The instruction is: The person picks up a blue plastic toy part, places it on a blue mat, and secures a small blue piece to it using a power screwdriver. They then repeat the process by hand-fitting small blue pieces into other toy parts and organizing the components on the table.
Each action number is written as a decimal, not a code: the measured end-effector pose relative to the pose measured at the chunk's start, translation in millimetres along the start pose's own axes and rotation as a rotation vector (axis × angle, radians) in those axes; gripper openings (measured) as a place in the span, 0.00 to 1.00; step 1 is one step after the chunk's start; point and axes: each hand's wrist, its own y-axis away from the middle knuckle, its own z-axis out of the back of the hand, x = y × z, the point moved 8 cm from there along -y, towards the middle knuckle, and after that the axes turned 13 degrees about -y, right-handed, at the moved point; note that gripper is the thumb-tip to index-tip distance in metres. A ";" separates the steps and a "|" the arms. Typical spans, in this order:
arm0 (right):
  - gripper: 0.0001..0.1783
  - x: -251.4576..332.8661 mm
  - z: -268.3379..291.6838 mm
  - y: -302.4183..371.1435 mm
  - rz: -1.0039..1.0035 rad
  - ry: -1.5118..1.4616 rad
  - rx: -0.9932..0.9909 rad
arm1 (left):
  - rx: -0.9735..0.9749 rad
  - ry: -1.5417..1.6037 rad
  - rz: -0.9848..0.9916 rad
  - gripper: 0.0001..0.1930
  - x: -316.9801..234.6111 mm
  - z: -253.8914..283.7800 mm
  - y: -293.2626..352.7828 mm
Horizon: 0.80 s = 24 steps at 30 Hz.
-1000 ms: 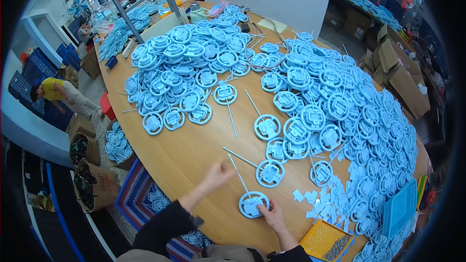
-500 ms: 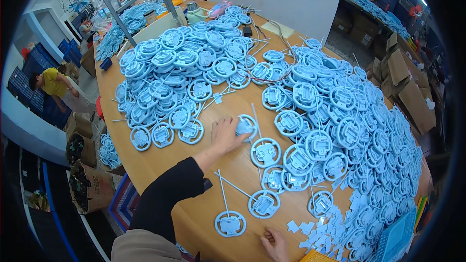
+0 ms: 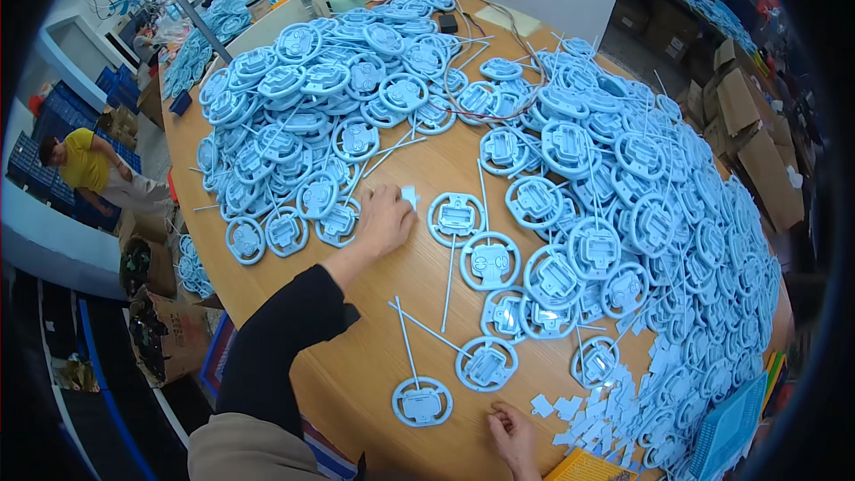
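My left hand (image 3: 385, 221) is over the middle of the table, fingers closed on a small light blue square plate (image 3: 409, 196) that shows beyond their tips. Just right of it, apart from the hand, lies a light blue steering-wheel-shaped plastic part (image 3: 456, 219) with an open slot in its middle. Its thin rod points toward me. Below that wheel is another (image 3: 489, 261), its two-circle side up. My right hand (image 3: 512, 436) rests at the near edge, fingers curled, with nothing visible in them. Left of it lies a single wheel (image 3: 422, 403) with a rod.
Large heaps of the same wheels cover the table's far left (image 3: 303, 80) and right side (image 3: 641, 214). Small square plates (image 3: 597, 419) lie scattered near the right hand, beside an orange basket (image 3: 588, 468) and a blue basket (image 3: 730, 428). Wires (image 3: 499, 116) cross the back. A person in yellow (image 3: 85, 160) stands left.
My left hand has let go of the wheel and moved left to the small plate, which has shifted toward me. The wheel's rod now points toward me instead of away. The right hand stays put.
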 end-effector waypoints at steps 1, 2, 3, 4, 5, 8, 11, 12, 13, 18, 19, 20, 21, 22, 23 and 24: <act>0.14 1.4 0.8 -0.5 0.000 -0.006 -0.002 | 0.001 -0.003 -0.005 0.07 -4.5 0.2 2.5; 0.14 2.3 1.6 -2.0 0.015 0.005 0.000 | -0.016 0.113 0.029 0.09 -6.1 -0.6 3.4; 0.13 1.6 2.2 -0.2 0.027 0.020 -0.005 | -0.031 0.236 0.060 0.11 -9.7 -3.1 4.6; 0.13 -1.6 2.4 0.3 0.026 0.022 -0.005 | -0.083 0.307 0.053 0.19 -14.1 0.8 -2.0; 0.13 -7.2 1.0 -0.6 0.012 0.027 0.004 | -0.085 0.308 0.056 0.19 -20.5 -2.5 -7.1; 0.12 -25.5 1.5 -4.5 0.012 0.028 -0.001 | -0.186 0.093 0.037 0.29 -51.1 0.2 -16.7; 0.12 -32.2 8.3 -0.4 0.001 0.012 -0.034 | 0.088 0.101 0.075 0.36 -79.5 -10.6 -8.9; 0.11 -33.1 10.4 1.2 -0.016 -0.003 -0.050 | 0.208 0.095 0.096 0.37 -85.3 -10.1 -2.1; 0.11 -34.0 8.5 3.0 -0.017 -0.005 -0.046 | 0.331 0.083 0.122 0.37 -85.6 -7.3 10.8; 0.12 -42.5 11.7 6.3 0.068 -0.132 -0.065 | 0.418 0.009 0.084 0.36 -76.6 8.6 77.7; 0.12 -42.9 11.7 5.2 0.082 -0.143 -0.065 | 0.331 0.079 0.103 0.37 -70.6 11.0 85.7; 0.12 -41.5 10.6 2.9 0.089 -0.141 -0.061 | 0.243 0.149 0.121 0.38 -64.2 13.1 93.5; 0.12 -40.5 10.3 2.2 0.097 -0.124 -0.056 | 0.242 0.154 0.121 0.38 -65.5 20.0 103.1; 0.11 -39.3 10.7 4.0 0.101 -0.106 -0.046 | 0.133 0.293 0.306 0.39 -54.2 37.9 116.5; 0.11 -38.1 12.6 5.5 0.098 -0.101 -0.043 | 0.021 0.430 0.492 0.40 -40.8 48.8 133.2; 0.11 -36.4 11.2 5.0 0.083 -0.114 -0.030 | -0.035 0.524 0.637 0.38 -21.1 35.5 152.7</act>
